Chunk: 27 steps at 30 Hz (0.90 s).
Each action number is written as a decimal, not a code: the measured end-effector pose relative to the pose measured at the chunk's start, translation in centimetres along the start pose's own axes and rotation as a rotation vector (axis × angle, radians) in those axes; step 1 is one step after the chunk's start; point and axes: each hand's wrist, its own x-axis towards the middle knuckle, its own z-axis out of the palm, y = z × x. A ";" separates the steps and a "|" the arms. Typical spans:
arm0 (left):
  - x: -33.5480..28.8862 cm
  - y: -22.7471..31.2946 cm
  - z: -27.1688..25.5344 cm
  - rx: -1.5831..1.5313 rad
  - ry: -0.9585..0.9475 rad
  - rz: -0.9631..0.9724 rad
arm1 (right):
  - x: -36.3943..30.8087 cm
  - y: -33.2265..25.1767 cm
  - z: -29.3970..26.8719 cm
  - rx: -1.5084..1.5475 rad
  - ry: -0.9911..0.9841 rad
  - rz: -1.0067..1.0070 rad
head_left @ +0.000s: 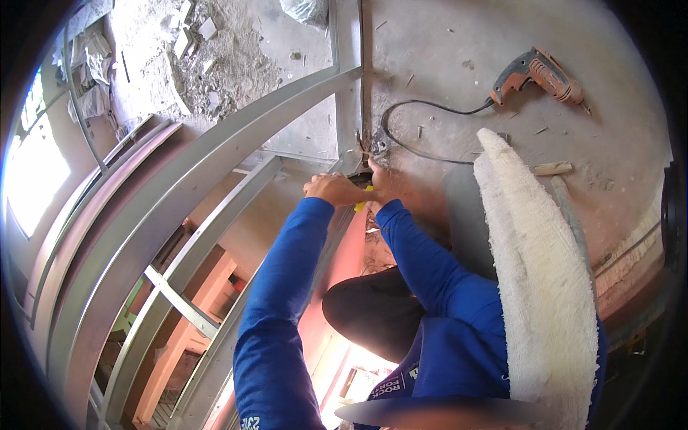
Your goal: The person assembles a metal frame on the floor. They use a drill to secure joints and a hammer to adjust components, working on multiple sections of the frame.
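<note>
Both hands work close together at the foot of an upright grey metal channel [348, 107], where it meets the floor corner. My left hand [334, 188] is closed with its knuckles up, beside the channel's lower end. Against it is my right hand [385, 185], its thumb stretched toward the corner and its other fingers mostly hidden. A small yellow piece [364, 201] shows between the two hands; its kind cannot be made out. Something dark sits just above it, partly covered by my fingers. Thin, twisted brownish strands [365, 143] stick up at the corner, next to my right thumb.
An orange and black power drill [537, 77] lies on the dusty concrete floor, its black cord [408, 106] curling toward my hands. Long grey metal rails [208, 154] span the left over an opening to a lower level. White rubble [190, 36] lies beyond. White cloth [537, 272] hangs over my shoulder.
</note>
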 end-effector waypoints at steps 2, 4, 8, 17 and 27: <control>-0.8 0.8 -0.4 0.049 0.033 0.002 | -0.5 -0.1 0.8 0.012 -0.027 -0.041; -1.1 1.2 -0.7 0.076 -0.040 0.013 | -0.5 0.2 1.1 -0.016 0.015 -0.088; 0.1 1.3 -1.1 0.185 -0.240 0.082 | 1.9 1.4 -0.3 -0.180 0.229 -0.241; 1.6 -0.7 -0.8 0.333 -0.033 0.310 | 9.2 3.6 -3.3 -0.284 0.539 -0.182; -1.9 3.2 3.2 0.181 0.224 0.424 | 3.8 0.1 -6.8 -0.344 0.674 -0.414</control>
